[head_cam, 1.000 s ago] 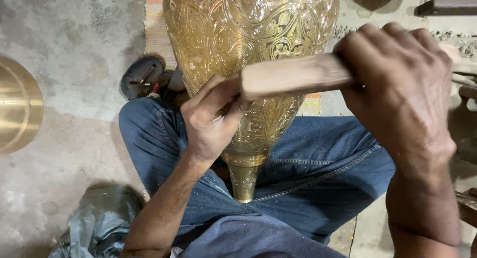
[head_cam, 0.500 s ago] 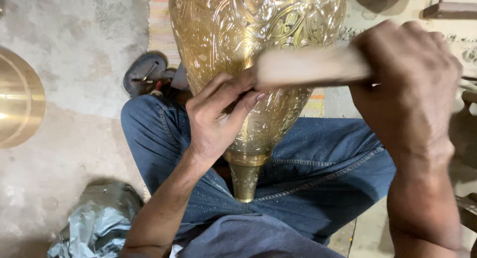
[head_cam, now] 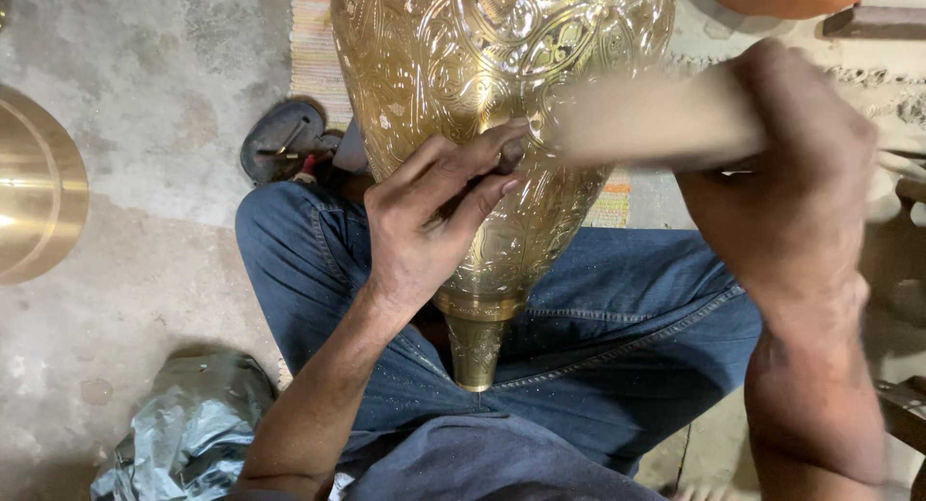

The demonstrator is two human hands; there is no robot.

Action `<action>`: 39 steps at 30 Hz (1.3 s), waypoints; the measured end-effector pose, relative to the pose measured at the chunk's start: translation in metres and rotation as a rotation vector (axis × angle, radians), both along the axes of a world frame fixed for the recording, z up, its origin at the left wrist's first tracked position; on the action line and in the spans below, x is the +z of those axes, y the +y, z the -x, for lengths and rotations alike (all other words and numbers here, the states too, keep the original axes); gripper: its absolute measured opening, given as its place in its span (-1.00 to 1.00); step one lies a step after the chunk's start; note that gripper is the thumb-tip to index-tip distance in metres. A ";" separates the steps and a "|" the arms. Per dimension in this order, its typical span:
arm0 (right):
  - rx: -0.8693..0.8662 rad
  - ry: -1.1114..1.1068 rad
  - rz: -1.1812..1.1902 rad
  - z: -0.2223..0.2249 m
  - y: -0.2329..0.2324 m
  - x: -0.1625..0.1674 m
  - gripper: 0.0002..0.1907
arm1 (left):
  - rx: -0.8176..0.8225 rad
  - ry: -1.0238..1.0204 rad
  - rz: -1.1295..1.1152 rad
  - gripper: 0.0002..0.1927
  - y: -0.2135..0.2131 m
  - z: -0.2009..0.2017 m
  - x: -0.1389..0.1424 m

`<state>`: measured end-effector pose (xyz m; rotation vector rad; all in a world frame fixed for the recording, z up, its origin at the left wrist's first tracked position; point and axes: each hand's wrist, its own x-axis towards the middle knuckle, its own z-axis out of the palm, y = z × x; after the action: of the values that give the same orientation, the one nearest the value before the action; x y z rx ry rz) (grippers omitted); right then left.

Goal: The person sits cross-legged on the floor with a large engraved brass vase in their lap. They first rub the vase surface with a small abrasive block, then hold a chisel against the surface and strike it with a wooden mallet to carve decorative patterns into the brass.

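So we're working on this big engraved brass vase point(head_cam: 502, 144), which is lying across our lap with its narrow neck pointing down toward us between the jeans-covered knees point(head_cam: 627, 347). Most of the surface we're seeing is already covered in chased floral patterns, so the decoration is looking pretty far along. What's left we can't really judge, since only 1 side is showing.

Our left hand point(head_cam: 429, 221) is pressing against the vase's lower belly, fingers pinched closed around a small dark punch or chisel point(head_cam: 509, 156) with its tip on the metal. Our right hand point(head_cam: 786, 192) is wrapped tight around the handle of a pale wooden mallet point(head_cam: 656, 120), which is blurred and sitting just beside the punch, right of the left hand.

On the concrete floor point(head_cam: 145, 106) there's a sandal point(head_cam: 285, 139), a brass dish point(head_cam: 34, 188) at the left edge, and a crumpled grey plastic bag point(head_cam: 188, 433).
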<state>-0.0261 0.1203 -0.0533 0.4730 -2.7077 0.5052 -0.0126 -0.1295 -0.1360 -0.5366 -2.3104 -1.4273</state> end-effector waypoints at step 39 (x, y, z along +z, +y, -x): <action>-0.059 -0.176 0.130 -0.019 0.016 -0.034 -0.82 | -0.081 -0.005 -0.056 -0.65 -0.002 -0.005 -0.004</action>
<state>-0.0071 0.1364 -0.0874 0.3258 -2.8216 0.7330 -0.0078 -0.1314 -0.1396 -0.6174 -2.2685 -1.5278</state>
